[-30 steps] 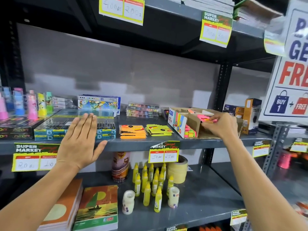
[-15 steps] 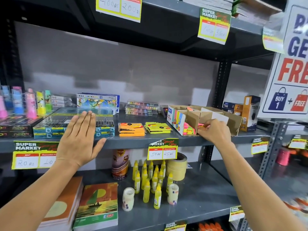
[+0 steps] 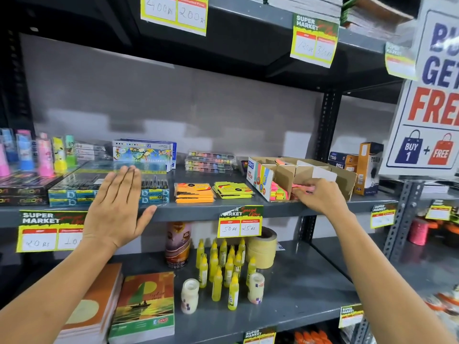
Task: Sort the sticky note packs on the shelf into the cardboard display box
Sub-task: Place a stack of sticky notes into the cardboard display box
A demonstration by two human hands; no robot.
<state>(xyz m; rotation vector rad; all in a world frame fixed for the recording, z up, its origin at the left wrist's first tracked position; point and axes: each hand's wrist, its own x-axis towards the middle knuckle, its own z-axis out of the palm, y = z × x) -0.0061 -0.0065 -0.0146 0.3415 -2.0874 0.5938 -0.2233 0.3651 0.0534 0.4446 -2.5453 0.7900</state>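
An orange stack of sticky note packs (image 3: 194, 192) and a yellow stack (image 3: 233, 190) lie side by side on the grey middle shelf (image 3: 198, 209). To their right stands the cardboard display box (image 3: 283, 173), with pink and yellow packs standing in its front slot. My right hand (image 3: 320, 194) is at the box's front right, fingers closed on a pink sticky note pack (image 3: 304, 188) low inside the box. Left of the stacks, my left hand (image 3: 119, 207) hovers flat with its fingers together, in front of the pen boxes, holding nothing.
Pen boxes (image 3: 74, 192) and highlighter tubes (image 3: 44, 155) fill the shelf's left. Colour sets (image 3: 210, 161) sit behind the stacks, small cartons (image 3: 367, 167) right of the box. Glue bottles (image 3: 223, 264), tape rolls (image 3: 263, 247) and notebooks (image 3: 144, 306) are on the shelf below.
My right hand has gone from the top of the display box down to its front right with the pink pack. My left hand has stayed hovering in place.
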